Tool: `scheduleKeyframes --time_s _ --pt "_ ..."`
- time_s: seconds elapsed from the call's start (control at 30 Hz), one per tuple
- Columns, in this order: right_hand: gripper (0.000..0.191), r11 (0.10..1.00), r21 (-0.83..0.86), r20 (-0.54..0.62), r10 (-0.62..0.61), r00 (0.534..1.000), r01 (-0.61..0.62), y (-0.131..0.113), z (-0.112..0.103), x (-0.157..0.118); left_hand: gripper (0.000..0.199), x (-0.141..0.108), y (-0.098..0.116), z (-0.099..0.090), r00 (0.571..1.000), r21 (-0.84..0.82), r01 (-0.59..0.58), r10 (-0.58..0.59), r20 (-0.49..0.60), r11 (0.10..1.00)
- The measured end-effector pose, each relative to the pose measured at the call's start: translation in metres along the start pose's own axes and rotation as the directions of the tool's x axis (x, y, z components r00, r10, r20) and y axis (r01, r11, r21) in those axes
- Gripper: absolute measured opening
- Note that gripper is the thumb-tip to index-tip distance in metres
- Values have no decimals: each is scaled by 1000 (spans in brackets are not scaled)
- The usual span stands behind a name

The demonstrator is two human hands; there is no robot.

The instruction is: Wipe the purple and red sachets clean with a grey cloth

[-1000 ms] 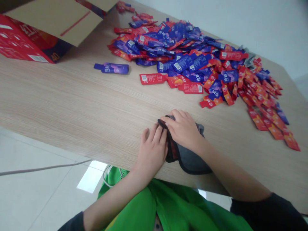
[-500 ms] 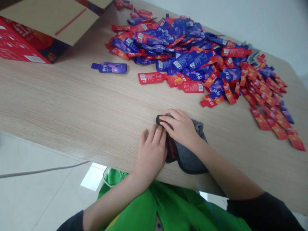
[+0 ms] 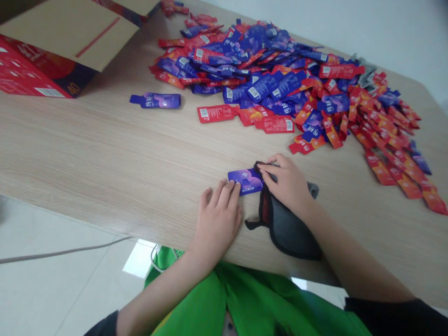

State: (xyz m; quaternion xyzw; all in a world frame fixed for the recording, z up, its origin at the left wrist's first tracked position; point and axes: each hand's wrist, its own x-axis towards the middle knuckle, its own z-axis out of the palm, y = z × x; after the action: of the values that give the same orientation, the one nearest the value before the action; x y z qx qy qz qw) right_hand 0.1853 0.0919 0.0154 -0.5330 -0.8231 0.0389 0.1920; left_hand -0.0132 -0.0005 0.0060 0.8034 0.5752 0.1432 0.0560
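Near the front edge of the wooden bench [image 3: 87, 154], the left hand [image 3: 217, 218] lies flat and open, palm down, its fingertips [image 3: 234, 186] touching the near edge of a purple sachet [image 3: 245, 180] that rests flat on the wood. Just to the right, the right hand [image 3: 289, 183] presses down on a dark grey fabric pouch [image 3: 290, 227] with a red lining; its fingers are bent over the pouch's mouth at the sachet's right end, but whether they pinch anything I cannot tell. The pouch hangs a little over the bench edge toward 5 o'clock from that hand. From 12 to 3 o'clock of the hands spreads a wide heap of red and purple sachets [image 3: 280, 79], well apart from the hands, with loose red ones trailing along the right side. A single red sachet [image 3: 217, 113] lies at 12 o'clock between hands and heap, and a lone purple sachet [image 3: 156, 100] lies at 11 o'clock. Farther at 10 o'clock stands an open red carton [image 3: 38, 70] with its flap raised. A grey cable [image 3: 63, 249] crosses the floor at 8 o'clock.
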Motion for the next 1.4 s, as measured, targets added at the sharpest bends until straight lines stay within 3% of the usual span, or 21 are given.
scheduleKeyframes --time_s 0.13,0.27,0.47,0.63,0.77,0.87,1.07,1.17,1.23,1.4 --pt "28 998 -31 -52 58 997 -59 27 -2 -16 46 1 -4 1 1000 -12 -11 11 0 1000" --pt "30 998 -19 -49 67 997 -68 34 -4 -19 45 -1 -10 3 999 -38 -34 34 -12 999" --pt "30 990 133 -89 -40 995 52 -5 -17 -4 45 -4 -12 4 998 -43 -54 53 -28 998" --pt "31 971 122 -20 -205 978 206 -43 -15 4 46 -5 -11 5 999 -31 -47 47 -4 998" --pt "31 968 134 -16 -210 978 210 -51 -6 7 46 -5 -10 5 999 -38 -52 52 -2 998" --pt "29 966 151 -15 -210 978 210 -44 -5 7 46 -5 -10 5 999 -49 -41 41 -16 998" --pt "23 984 177 -193 7 981 28 -10 -49 7 42 -3 -17 3 995 -88 -98 98 -7 991" --pt "22 985 161 -228 -21 973 59 -13 -64 7 41 -1 -18 2 993 -85 -116 116 -1 990" --pt "23 976 175 -168 -98 981 127 -22 -60 7 41 0 -19 1 992 -66 -124 125 12 990" --pt "27 952 172 6 -260 966 255 -40 -23 4 44 1 -24 -1 981 -12 -171 171 88 985"
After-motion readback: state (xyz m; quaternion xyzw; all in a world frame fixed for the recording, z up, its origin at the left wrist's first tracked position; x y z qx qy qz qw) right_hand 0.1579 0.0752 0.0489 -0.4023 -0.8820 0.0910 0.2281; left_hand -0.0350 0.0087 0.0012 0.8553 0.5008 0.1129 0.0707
